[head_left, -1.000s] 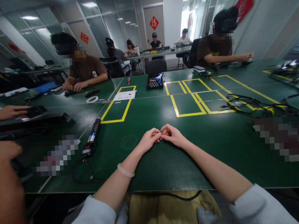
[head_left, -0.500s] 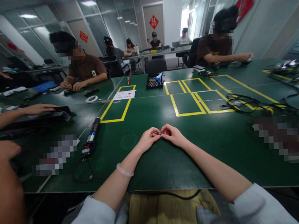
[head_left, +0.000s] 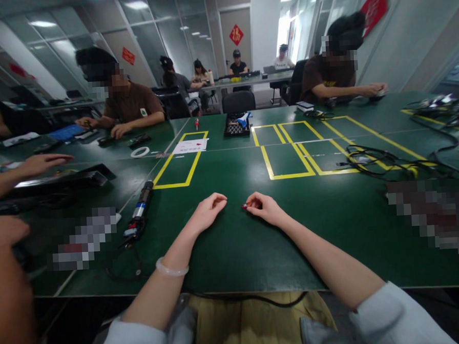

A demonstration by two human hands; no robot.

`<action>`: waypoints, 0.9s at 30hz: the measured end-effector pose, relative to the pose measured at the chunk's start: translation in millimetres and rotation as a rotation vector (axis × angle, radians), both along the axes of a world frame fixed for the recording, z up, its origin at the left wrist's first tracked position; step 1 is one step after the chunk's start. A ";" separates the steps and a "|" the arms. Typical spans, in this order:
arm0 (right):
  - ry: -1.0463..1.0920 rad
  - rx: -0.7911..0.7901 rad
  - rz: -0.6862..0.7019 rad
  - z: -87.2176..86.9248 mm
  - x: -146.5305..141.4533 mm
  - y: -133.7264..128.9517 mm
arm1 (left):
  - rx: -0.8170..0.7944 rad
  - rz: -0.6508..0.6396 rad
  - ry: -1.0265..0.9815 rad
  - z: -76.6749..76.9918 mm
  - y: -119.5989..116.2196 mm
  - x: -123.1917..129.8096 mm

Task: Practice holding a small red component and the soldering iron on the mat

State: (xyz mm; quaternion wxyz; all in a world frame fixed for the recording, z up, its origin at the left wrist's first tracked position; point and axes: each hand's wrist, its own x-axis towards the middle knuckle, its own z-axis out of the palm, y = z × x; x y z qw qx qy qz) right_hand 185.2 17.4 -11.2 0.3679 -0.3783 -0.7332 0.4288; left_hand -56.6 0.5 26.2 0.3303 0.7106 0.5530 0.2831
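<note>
My right hand [head_left: 262, 207] pinches a small red and orange piece [head_left: 246, 205] between thumb and fingertips, just above the green table [head_left: 234, 259]. What the piece is, I cannot make out. To the left of it, my left hand [head_left: 212, 208] is apart from the right one, its thumb and bent fingers separated by a small gap, with nothing visible between them. A pale bracelet [head_left: 172, 268] circles my left wrist.
A black and silver cylindrical device [head_left: 140, 210] with a cable lies left. Black cables [head_left: 375, 159] are coiled at right. Farther back are a black tray [head_left: 237, 126], a white paper [head_left: 190, 146] and a tape roll [head_left: 140, 152]. A neighbour's hand [head_left: 46, 166] is at far left.
My left hand has let go of the small piece and moved left, away from my right hand, which still holds it. The neighbour's hand at left has risen off the dark object.
</note>
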 end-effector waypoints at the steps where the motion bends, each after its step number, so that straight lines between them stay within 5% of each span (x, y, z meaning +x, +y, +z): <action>1: 0.000 -0.005 0.002 0.2 -0.1 -0.3 | 0.031 0.035 0.064 3.0 -1.8 -14.0; 8: 0.001 -0.001 -0.001 -1.7 -1.4 0.3 | 0.186 0.402 0.758 11.2 -25.4 -137.4; 14: 0.015 -0.008 0.000 -3.9 -1.1 1.8 | -0.005 0.597 0.953 0.9 -54.1 -221.8; 20: -0.020 0.014 0.004 -4.3 0.0 1.6 | 0.051 0.473 0.872 -10.6 -59.9 -239.1; 27: 0.004 0.030 0.009 -4.7 -1.6 1.5 | 0.033 0.502 0.894 -4.9 -50.9 -208.3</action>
